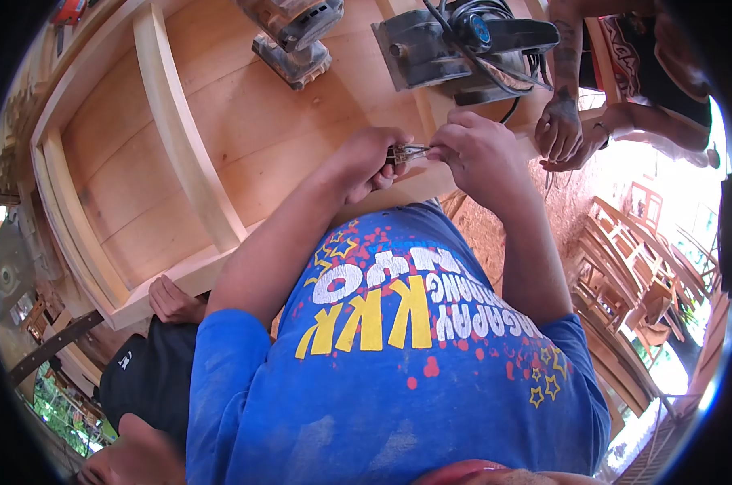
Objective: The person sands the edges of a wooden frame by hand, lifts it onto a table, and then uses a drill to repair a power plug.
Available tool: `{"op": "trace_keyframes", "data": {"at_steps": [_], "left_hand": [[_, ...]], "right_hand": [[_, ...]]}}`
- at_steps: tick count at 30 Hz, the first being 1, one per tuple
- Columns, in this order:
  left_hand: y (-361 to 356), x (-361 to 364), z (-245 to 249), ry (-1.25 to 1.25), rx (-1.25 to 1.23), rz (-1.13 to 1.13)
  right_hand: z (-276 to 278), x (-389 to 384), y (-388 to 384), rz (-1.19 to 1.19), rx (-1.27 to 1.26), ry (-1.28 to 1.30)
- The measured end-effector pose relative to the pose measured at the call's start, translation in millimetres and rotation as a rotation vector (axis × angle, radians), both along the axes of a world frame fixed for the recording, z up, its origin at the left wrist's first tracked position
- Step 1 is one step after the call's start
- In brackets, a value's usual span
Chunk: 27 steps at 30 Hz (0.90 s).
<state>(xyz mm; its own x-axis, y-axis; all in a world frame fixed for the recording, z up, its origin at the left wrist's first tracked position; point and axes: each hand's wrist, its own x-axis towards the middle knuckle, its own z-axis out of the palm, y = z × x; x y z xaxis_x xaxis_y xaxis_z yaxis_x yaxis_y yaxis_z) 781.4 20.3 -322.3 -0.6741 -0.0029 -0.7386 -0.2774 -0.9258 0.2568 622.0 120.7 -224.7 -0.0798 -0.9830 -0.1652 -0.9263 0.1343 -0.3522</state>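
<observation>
A small, slim, silvery metal part (412, 151) (exact type cannot be told) is enclosed by the left hand's (374, 163) curled fingers, its end pinched by the right hand (481, 158), at the near edge of a framed, pale-brown wooden panel (281, 141). Bare board extends leftward; beyond, room is limited by a black corded power tool (421, 55). Yellow "KKK" is printed on the blue shirt (366, 412).

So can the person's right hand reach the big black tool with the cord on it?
Probably yes: the black tool lies just beyond the right hand, nothing solid seems between, but that hand looks busy with a small metal piece.
</observation>
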Motion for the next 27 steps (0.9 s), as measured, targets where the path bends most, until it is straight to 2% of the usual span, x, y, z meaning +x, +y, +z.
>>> {"op": "trace_keyframes", "data": {"at_steps": [10, 16, 22, 27], "left_hand": [[-0.2, 0.6, 4.8, 0.027, -0.05, 0.015], [0.7, 2.1, 2.8, 0.054, -0.055, 0.031], [-1.5, 4.2, 5.7, 0.084, 0.037, 0.033], [-1.9, 5.5, -2.2, 0.15, 0.104, 0.048]], "right_hand": [[6.3, -6.7, 2.2, -0.03, 0.049, -0.063], [3.4, -9.1, 7.9, -0.051, -0.022, -0.121], [1.4, -12.2, 7.3, -0.054, -0.03, -0.231], [1.5, -11.8, 9.2, -0.064, -0.024, -0.211]]}}
